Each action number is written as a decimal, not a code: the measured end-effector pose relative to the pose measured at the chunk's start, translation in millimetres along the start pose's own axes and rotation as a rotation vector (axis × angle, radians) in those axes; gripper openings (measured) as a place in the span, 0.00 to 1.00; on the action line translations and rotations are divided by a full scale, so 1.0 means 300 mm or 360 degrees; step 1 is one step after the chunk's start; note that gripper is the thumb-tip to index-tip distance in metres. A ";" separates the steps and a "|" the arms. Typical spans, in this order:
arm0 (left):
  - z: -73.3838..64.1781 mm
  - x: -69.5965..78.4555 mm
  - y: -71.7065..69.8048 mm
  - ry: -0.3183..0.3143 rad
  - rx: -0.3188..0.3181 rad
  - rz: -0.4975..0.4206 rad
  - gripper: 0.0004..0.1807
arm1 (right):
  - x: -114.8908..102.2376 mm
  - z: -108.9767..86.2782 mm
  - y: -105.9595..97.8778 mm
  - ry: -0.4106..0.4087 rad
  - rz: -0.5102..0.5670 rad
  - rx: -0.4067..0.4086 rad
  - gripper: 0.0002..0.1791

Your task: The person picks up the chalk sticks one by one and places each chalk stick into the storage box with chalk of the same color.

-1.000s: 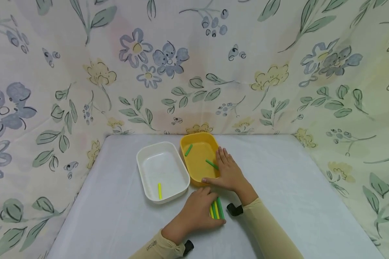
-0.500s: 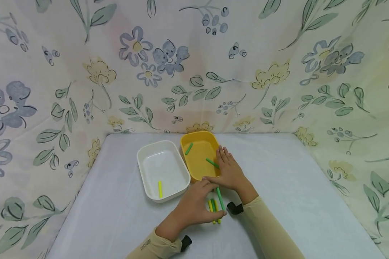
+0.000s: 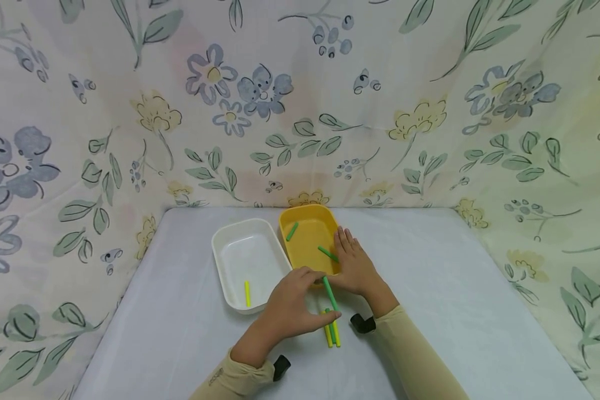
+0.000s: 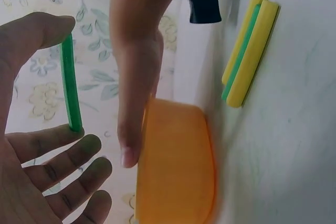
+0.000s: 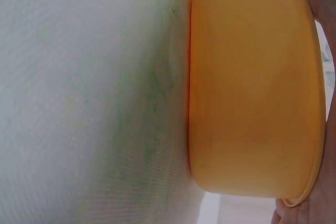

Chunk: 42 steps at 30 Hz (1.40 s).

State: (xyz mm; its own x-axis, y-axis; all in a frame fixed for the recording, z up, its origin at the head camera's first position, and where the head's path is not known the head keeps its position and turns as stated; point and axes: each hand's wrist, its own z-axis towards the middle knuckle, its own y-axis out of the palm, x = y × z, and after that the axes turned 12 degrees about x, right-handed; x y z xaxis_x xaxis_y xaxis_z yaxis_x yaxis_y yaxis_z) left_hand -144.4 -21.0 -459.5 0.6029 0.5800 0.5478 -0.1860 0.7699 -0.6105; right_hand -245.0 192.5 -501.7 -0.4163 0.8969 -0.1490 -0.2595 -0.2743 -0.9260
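My left hand (image 3: 286,304) pinches a slim green stick (image 3: 331,294) end to end, thumb on one tip and index finger on the other. In the left wrist view the stick (image 4: 71,85) is held up, other fingers spread beneath. Below it on the table lie two yellow sticks (image 4: 255,53) with a green one (image 4: 242,51) between them, side by side. My right hand (image 3: 358,273) rests along the right rim of the yellow tray (image 3: 307,229), fingers straight. Two green sticks (image 3: 292,231) lie inside that tray. The right wrist view shows the tray's outer wall (image 5: 252,87).
A white tray (image 3: 250,261) stands against the yellow tray's left side, with one yellow stick (image 3: 247,293) in it. White cloth (image 3: 420,266) covers the table. A floral curtain (image 3: 300,111) rises behind and at both sides.
My left hand has picked the green stick out of the row on the table and moved it up and left. The other three sticks stay behind. The right hand keeps its place.
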 end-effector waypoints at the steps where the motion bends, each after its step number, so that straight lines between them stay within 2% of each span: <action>1: 0.001 -0.003 -0.001 -0.0002 0.0004 0.0008 0.38 | -0.001 0.000 0.000 -0.0002 -0.0005 0.0003 0.69; 14: 0.009 -0.040 -0.018 -0.0058 0.0042 0.0037 0.38 | -0.011 -0.005 -0.008 0.0037 0.0045 -0.0003 0.69; 27: 0.013 -0.066 -0.028 -0.0154 0.0013 0.0059 0.41 | -0.011 -0.007 -0.005 0.0052 0.0062 -0.0009 0.70; 35: 0.018 -0.072 -0.031 -0.0182 0.0091 0.0097 0.42 | -0.015 -0.008 -0.006 0.0070 0.0058 -0.0028 0.69; 42: 0.019 -0.094 -0.019 -0.0272 0.0160 0.0240 0.44 | -0.018 -0.008 -0.002 0.0085 0.0050 -0.0032 0.70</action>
State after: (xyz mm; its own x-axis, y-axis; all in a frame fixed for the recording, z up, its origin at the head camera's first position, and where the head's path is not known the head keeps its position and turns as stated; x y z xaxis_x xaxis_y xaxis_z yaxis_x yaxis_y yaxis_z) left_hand -164.7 -40.1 -468.2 0.4240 0.7204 0.5489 -0.3452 0.6889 -0.6374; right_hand -240.6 188.6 -501.2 -0.3765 0.9055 -0.1957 -0.2294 -0.2958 -0.9273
